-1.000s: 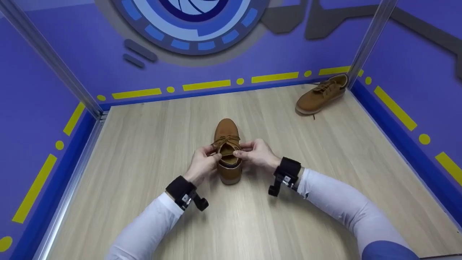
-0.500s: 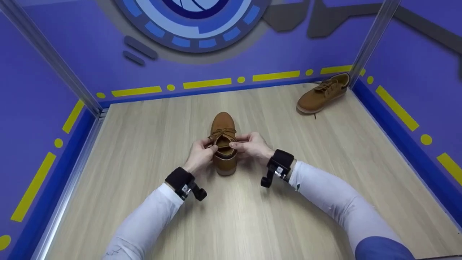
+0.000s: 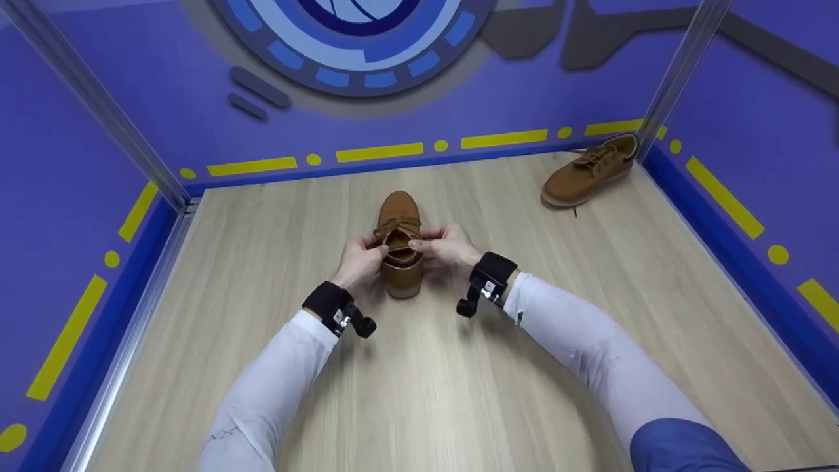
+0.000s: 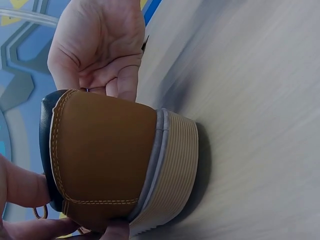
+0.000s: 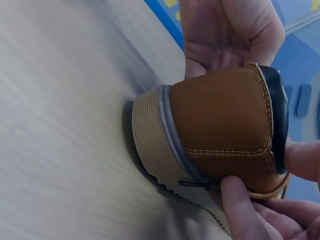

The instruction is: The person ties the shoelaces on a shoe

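From where I stand, the heel of the near shoe (image 3: 400, 278) hides its toe in both wrist views, and shadow swallows much of its inside. In the left wrist view, the right hand (image 4: 100, 42), at eleven o'clock, loses its fingertips behind the shoe; the right wrist view hides those of the left hand (image 5: 227, 37) at one o'clock. The wooden surface (image 4: 250, 100) is streaked with blur. At two o'clock, the thin dark strip (image 3: 575, 212) by the far shoe (image 3: 583, 177) may be a lace. The top edge crops the round wall design (image 3: 344, 58) at twelve.
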Demonstrator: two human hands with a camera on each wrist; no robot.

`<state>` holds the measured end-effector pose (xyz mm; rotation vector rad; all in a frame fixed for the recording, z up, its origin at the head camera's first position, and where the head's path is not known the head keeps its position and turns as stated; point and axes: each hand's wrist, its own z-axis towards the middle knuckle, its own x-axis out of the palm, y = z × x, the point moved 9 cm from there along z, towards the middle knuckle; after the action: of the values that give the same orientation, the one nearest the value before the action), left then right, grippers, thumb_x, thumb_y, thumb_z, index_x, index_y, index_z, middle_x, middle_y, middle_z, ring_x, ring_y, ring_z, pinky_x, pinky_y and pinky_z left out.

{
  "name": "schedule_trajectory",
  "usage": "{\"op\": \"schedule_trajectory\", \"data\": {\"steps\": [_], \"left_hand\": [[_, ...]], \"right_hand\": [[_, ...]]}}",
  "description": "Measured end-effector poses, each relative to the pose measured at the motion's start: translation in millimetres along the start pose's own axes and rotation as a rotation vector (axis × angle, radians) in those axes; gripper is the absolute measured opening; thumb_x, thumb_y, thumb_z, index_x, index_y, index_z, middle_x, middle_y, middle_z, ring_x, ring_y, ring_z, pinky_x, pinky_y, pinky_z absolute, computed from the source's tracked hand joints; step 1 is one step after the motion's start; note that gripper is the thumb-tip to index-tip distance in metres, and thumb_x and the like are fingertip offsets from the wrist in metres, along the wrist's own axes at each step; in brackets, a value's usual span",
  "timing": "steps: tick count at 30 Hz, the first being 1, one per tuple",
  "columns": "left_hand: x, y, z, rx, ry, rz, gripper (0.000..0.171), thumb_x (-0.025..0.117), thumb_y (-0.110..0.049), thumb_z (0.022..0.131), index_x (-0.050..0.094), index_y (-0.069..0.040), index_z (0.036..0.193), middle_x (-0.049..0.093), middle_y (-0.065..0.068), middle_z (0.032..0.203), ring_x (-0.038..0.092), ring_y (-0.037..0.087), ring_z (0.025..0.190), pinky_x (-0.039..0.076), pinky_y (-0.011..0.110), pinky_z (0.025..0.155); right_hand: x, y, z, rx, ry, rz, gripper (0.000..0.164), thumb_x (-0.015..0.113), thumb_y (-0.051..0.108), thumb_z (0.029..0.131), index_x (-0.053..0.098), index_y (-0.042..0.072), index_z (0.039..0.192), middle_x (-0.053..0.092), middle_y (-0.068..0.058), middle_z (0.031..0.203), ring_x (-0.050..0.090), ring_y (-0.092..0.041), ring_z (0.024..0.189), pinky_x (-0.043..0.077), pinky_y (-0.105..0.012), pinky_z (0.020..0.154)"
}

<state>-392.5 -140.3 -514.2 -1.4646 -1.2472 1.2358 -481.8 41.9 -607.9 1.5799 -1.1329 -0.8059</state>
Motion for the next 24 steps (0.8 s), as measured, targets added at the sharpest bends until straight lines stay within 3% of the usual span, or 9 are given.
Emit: {"op": "schedule_trajectory", "data": {"steps": [3,7,9,14,15,20,22,24], "left_hand": [[-2.8,0.3,6.3,-0.009,-0.014,-0.007,0.047,0.059,-0.004,0.102,0.053,0.011,0.147,0.062,0.026,0.137,0.061,0.026,0.115,0.052,0.035,0.1],[-6.9,0.4,14.4,-0.022,-0.031,-0.01,0.048,0.059,-0.004,0.103,0.052,0.011,0.148,0.061,0.025,0.137,0.06,0.026,0.114,0.052,0.036,0.098],[-8.1,-0.1,19.6,-0.023,-0.035,-0.016,0.047,0.058,-0.004,0.103,0.053,0.011,0.147,0.061,0.025,0.137,0.059,0.026,0.112,0.053,0.039,0.098],[-10.6,-0.7,33.1,-0.032,-0.046,-0.038,0.046,0.058,-0.005,0.103,0.053,0.01,0.147,0.058,0.025,0.138,0.057,0.027,0.115,0.052,0.047,0.105],[-11.4,-0.9,35.2,-0.035,-0.048,-0.031,0.046,0.058,-0.006,0.104,0.053,0.01,0.147,0.058,0.026,0.139,0.057,0.028,0.116,0.052,0.048,0.107],[-16.5,-2.3,41.9,-0.039,-0.057,-0.014,0.047,0.057,-0.007,0.103,0.054,0.009,0.147,0.058,0.025,0.139,0.057,0.028,0.118,0.052,0.046,0.106],[-19.1,-3.0,43.2,-0.036,-0.059,-0.021,0.046,0.057,-0.006,0.103,0.055,0.009,0.146,0.059,0.024,0.138,0.057,0.028,0.118,0.051,0.046,0.106],[-21.7,-4.1,44.1,-0.03,-0.062,-0.034,0.045,0.056,-0.005,0.103,0.056,0.008,0.146,0.059,0.024,0.14,0.057,0.028,0.12,0.05,0.047,0.109]], "right_hand": [[7.7,23.3,-21.8,-0.001,-0.067,-0.04,0.068,0.09,0.021,0.087,0.06,-0.002,0.144,0.074,-0.023,0.124,0.077,-0.036,0.103,0.063,-0.045,0.087],[14.8,42.6,-38.3,0.014,-0.087,-0.068,0.066,0.088,0.026,0.089,0.061,0.002,0.145,0.074,-0.017,0.127,0.077,-0.031,0.107,0.062,-0.04,0.092],[11.2,33.2,-16.5,0.008,-0.06,-0.04,0.07,0.091,0.03,0.086,0.062,0.004,0.145,0.075,-0.013,0.124,0.077,-0.027,0.106,0.062,-0.038,0.09],[2.4,13.5,31.7,0.01,-0.082,0.089,0.07,0.092,0.023,0.085,0.061,0.001,0.144,0.073,-0.016,0.125,0.076,-0.03,0.107,0.063,-0.042,0.088],[1.8,13.7,34.2,0.013,-0.101,0.103,0.067,0.091,0.02,0.086,0.062,0.0,0.143,0.073,-0.016,0.124,0.076,-0.03,0.105,0.063,-0.042,0.085],[18.1,47.7,-6.2,0.023,-0.148,0.067,0.057,0.086,0.015,0.091,0.063,-0.001,0.141,0.073,-0.016,0.123,0.076,-0.028,0.101,0.062,-0.036,0.079],[21.1,49.5,-3.0,0.013,-0.13,0.033,0.055,0.087,0.02,0.091,0.066,0.002,0.139,0.074,-0.013,0.12,0.077,-0.025,0.098,0.062,-0.034,0.076],[18.3,38.6,18.8,0.011,-0.109,0.005,0.054,0.088,0.024,0.089,0.07,0.006,0.136,0.076,-0.01,0.117,0.077,-0.023,0.093,0.062,-0.034,0.072]]}}
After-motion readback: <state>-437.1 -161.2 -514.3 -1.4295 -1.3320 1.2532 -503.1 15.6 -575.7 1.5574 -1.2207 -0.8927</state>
